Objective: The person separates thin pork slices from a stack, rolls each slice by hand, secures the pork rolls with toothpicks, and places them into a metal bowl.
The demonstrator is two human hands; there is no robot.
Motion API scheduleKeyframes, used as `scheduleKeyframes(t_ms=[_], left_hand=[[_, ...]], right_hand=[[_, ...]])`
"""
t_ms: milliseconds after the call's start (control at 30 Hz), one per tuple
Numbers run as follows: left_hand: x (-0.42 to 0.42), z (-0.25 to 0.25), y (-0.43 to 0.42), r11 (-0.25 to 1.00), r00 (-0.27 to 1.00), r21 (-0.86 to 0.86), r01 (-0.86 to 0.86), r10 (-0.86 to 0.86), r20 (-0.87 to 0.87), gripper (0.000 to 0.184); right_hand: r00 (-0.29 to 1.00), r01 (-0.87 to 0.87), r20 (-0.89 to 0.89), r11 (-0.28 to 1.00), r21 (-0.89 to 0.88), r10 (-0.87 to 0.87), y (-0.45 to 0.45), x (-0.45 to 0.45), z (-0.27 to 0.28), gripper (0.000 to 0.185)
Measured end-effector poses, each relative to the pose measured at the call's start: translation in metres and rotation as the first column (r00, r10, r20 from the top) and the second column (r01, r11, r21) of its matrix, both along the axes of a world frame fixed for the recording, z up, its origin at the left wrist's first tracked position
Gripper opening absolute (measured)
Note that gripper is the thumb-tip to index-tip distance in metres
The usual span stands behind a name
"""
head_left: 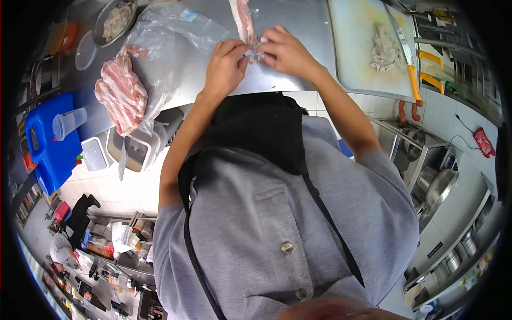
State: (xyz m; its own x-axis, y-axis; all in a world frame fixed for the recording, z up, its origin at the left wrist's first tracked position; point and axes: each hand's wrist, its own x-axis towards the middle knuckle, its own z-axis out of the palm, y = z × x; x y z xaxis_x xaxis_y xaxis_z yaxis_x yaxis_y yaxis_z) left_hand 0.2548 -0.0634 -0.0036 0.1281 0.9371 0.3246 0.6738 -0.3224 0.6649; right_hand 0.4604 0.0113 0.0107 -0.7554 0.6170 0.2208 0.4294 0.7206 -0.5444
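A long strip of raw pork (243,22) lies on the steel worktop, running away from me. At its near end is a small crumpled, shiny piece that looks like clear plastic film (253,55). My left hand (226,65) pinches this film from the left, fingers bent. From the right, my right hand (286,54) pinches it too, thumb and fingers together. The fingertips partly hide what lies between them. To the left, a larger slab of raw pork belly (121,95) rests at the worktop's edge, beside a spread clear plastic bag (165,50).
A cutting board (349,64) on the right holds a crumpled cloth (386,49) and a yellow-handled knife (412,80). Metal bowl (97,36) with pale pieces stands far left, near a clear lid (85,50). Blue container (50,138) is lower left. Another person (63,248) is in the background.
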Motion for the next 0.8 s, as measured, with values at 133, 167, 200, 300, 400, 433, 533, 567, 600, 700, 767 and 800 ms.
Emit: scheduleKeyframes(t_ms=[133, 167, 200, 300, 400, 433, 533, 567, 600, 700, 767, 800], left_hand=[[-0.005, -0.001, 0.005, 0.999, 0.999, -0.001, 0.052, -0.052, -0.016, 0.034], [-0.006, -0.001, 0.006, 0.998, 0.998, -0.008, 0.060, -0.061, -0.034, 0.033], [-0.007, 0.000, 0.008, 0.998, 0.998, -0.008, 0.060, -0.060, -0.032, 0.033], [-0.012, 0.000, 0.013, 0.995, 0.991, -0.007, 0.104, -0.104, -0.079, 0.032], [-0.015, 0.002, 0.018, 0.989, 0.984, -0.015, 0.145, -0.146, -0.097, 0.032], [-0.016, 0.003, 0.019, 0.987, 0.982, -0.021, 0.162, -0.164, -0.099, 0.033], [-0.017, 0.010, 0.019, 0.981, 0.977, -0.047, 0.186, -0.190, -0.101, 0.033], [-0.017, 0.012, 0.018, 0.978, 0.974, -0.064, 0.196, -0.202, -0.100, 0.033], [-0.015, 0.013, 0.019, 0.978, 0.974, -0.063, 0.198, -0.204, -0.101, 0.033], [-0.010, 0.008, 0.020, 0.990, 0.985, -0.022, 0.137, -0.138, -0.102, 0.030], [-0.009, -0.003, 0.025, 0.997, 0.997, -0.004, 0.079, -0.079, -0.027, 0.025], [-0.009, -0.004, 0.026, 0.997, 0.996, -0.006, 0.081, -0.082, -0.026, 0.025]], right_hand=[[0.991, -0.122, 0.087, 0.954, 0.273, 0.102, -0.013, -0.001, -0.007, 0.016], [0.988, -0.133, 0.116, 0.924, 0.358, 0.097, -0.014, -0.002, -0.009, 0.013], [0.988, -0.134, 0.117, 0.924, 0.357, 0.098, -0.015, -0.003, -0.009, 0.013], [0.981, -0.166, 0.164, 0.871, 0.462, 0.100, -0.015, -0.004, -0.011, 0.009], [0.982, -0.170, 0.153, 0.882, 0.439, 0.113, -0.010, -0.007, -0.011, 0.008], [0.990, -0.103, 0.127, 0.921, 0.375, 0.059, -0.007, -0.009, -0.009, 0.013], [0.997, -0.029, 0.074, 0.972, 0.231, 0.012, 0.003, -0.013, -0.008, 0.019], [0.999, -0.021, 0.042, 0.988, 0.155, 0.015, 0.007, -0.015, -0.010, 0.020], [0.999, -0.020, 0.042, 0.988, 0.156, 0.013, 0.010, -0.016, -0.010, 0.020], [0.995, -0.022, 0.102, 0.999, 0.028, 0.019, 0.021, -0.018, -0.013, 0.017], [0.999, -0.029, 0.044, 0.998, -0.052, 0.031, 0.028, -0.018, -0.019, 0.020], [0.999, -0.027, 0.045, 0.998, -0.054, 0.029, 0.027, -0.017, -0.018, 0.020]])
